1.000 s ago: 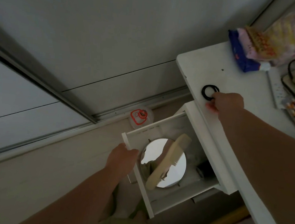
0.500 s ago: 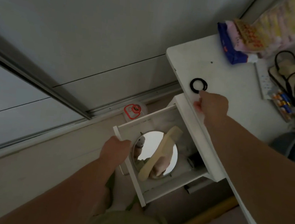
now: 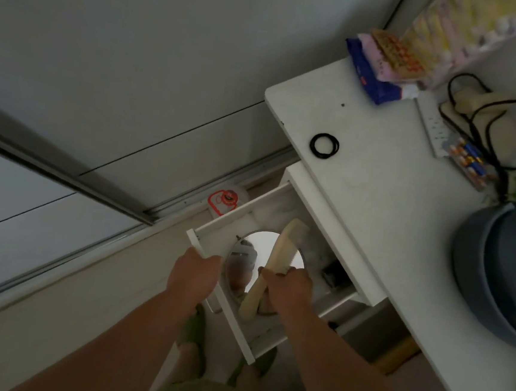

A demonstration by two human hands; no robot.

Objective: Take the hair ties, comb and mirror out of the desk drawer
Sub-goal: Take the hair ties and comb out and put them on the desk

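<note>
The comb (image 3: 279, 259) lies slantwise across the round mirror (image 3: 264, 269) in the open drawer (image 3: 233, 215), cream-coloured and smooth like plastic or horn, its broad toothed end up toward the desk and its narrow handle down toward the drawer front. The right hand (image 3: 290, 287) is down on its middle; the grip looks closed round the comb, though the fingers curl out of sight beneath, so I can't be sure it is firmly held. Taking it at the middle would make sense, since it should lift level without dragging on the glass. The mirror under it is flat and shiny, throwing back a dim reflection. The left hand (image 3: 193, 275) is clamped over the drawer's front edge, seemingly to keep the thin white panel steady and pulled out. The hair ties (image 3: 324, 146), thin black elastic loops bunched together, already rest on the matte white surface (image 3: 375, 190) above, near its edge and well apart from the drawer.
</note>
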